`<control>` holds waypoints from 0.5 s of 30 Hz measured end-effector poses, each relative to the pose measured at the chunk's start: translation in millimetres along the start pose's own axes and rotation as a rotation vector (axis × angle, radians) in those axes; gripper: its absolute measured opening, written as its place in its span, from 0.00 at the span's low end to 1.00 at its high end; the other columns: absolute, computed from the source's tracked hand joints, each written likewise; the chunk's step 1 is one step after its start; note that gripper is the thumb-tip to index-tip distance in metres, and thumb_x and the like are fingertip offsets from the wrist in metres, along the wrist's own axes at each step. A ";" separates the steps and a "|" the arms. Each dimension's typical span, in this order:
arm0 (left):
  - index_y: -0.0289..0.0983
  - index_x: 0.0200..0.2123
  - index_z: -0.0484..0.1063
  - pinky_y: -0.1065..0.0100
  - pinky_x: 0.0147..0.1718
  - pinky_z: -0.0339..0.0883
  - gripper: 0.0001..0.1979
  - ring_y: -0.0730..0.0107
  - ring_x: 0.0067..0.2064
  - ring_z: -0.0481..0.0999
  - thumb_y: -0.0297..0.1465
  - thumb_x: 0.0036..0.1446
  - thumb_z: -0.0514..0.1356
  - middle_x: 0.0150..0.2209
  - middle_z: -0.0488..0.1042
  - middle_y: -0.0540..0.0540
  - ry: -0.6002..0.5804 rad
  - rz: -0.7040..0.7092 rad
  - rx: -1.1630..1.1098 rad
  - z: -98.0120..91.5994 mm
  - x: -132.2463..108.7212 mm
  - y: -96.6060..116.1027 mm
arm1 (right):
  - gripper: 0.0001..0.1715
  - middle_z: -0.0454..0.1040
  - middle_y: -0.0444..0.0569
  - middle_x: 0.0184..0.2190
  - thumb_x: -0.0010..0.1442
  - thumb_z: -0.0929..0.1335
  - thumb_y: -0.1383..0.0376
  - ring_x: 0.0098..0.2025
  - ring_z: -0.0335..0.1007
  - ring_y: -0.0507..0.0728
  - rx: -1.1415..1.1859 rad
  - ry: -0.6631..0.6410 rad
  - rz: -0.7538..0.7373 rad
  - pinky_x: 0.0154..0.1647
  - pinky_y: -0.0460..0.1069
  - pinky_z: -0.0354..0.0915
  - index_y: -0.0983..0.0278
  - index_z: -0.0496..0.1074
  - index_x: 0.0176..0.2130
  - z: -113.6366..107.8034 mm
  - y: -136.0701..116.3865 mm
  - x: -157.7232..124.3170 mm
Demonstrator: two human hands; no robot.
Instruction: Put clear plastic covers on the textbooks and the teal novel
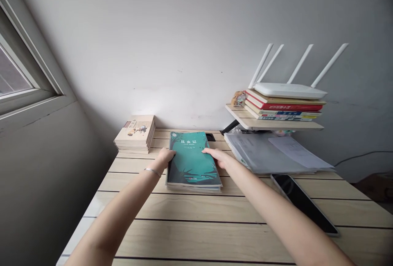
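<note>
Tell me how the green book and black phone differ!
The green book is thick, the phone thin. The book has a teal picture cover; the phone shows black glass. Left hand and right hand touch the book; the phone lies untouched. Both lie flat on the table.

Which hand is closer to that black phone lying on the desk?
The right hand is nearer: it rests on the right side of the teal book, up and left of the black phone. The left hand is farther, at the book's left edge.
</note>
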State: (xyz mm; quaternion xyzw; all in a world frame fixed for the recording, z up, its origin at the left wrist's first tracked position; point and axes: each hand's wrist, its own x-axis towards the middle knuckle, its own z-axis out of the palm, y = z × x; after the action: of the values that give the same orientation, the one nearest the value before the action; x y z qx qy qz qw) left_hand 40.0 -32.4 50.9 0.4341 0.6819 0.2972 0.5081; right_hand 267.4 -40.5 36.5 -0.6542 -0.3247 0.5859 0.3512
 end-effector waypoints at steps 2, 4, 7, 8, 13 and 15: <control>0.33 0.33 0.71 0.66 0.27 0.67 0.09 0.59 0.32 0.76 0.30 0.47 0.63 0.26 0.74 0.43 0.001 0.010 0.010 -1.7 -0.6 -1.4 | 0.06 0.79 0.51 0.31 0.49 0.69 0.64 0.37 0.75 0.57 0.036 -0.025 -0.012 0.39 0.51 0.70 0.64 0.72 0.31 2.9 -1.4 -1.9; 0.33 0.33 0.71 0.66 0.27 0.67 0.10 0.58 0.33 0.76 0.30 0.47 0.63 0.26 0.74 0.42 -0.003 0.016 0.017 -3.2 -0.3 -2.2 | 0.06 0.79 0.52 0.31 0.50 0.68 0.64 0.36 0.75 0.58 0.071 -0.053 0.000 0.39 0.52 0.71 0.64 0.72 0.31 5.0 -1.0 -3.4; 0.34 0.32 0.71 0.65 0.27 0.68 0.09 0.59 0.32 0.76 0.31 0.46 0.64 0.25 0.74 0.42 -0.018 0.016 0.024 -4.7 0.9 -2.1 | 0.08 0.79 0.53 0.30 0.52 0.67 0.63 0.34 0.76 0.58 0.110 -0.061 0.020 0.38 0.53 0.72 0.65 0.71 0.32 6.7 4.7 -3.7; 0.34 0.31 0.70 0.65 0.27 0.67 0.09 0.59 0.31 0.76 0.32 0.46 0.64 0.24 0.73 0.43 -0.025 0.015 0.025 -5.1 1.2 -2.1 | 0.08 0.79 0.53 0.31 0.52 0.67 0.63 0.34 0.76 0.58 0.120 -0.053 0.018 0.38 0.53 0.72 0.65 0.71 0.33 7.1 7.6 -3.5; 0.35 0.27 0.68 0.68 0.24 0.65 0.08 0.63 0.28 0.74 0.33 0.48 0.63 0.20 0.69 0.47 -0.034 0.046 0.019 -5.8 2.2 -7.6 | 0.15 0.79 0.56 0.35 0.52 0.70 0.55 0.39 0.77 0.60 0.117 -0.005 -0.019 0.39 0.52 0.72 0.64 0.72 0.34 9.4 18.4 -3.2; 0.35 0.26 0.68 0.69 0.23 0.63 0.09 0.64 0.27 0.73 0.34 0.47 0.64 0.19 0.68 0.49 -0.033 0.091 0.014 -5.5 3.5 -11.8 | 0.15 0.79 0.57 0.35 0.52 0.70 0.55 0.40 0.77 0.61 0.108 0.010 -0.030 0.38 0.52 0.73 0.64 0.72 0.34 10.8 19.3 -3.0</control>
State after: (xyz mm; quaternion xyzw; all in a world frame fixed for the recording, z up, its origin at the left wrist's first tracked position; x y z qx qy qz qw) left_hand 30.9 -34.4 41.1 0.4730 0.6553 0.3078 0.5020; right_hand 256.6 -52.6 21.3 -0.6321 -0.3007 0.5941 0.3964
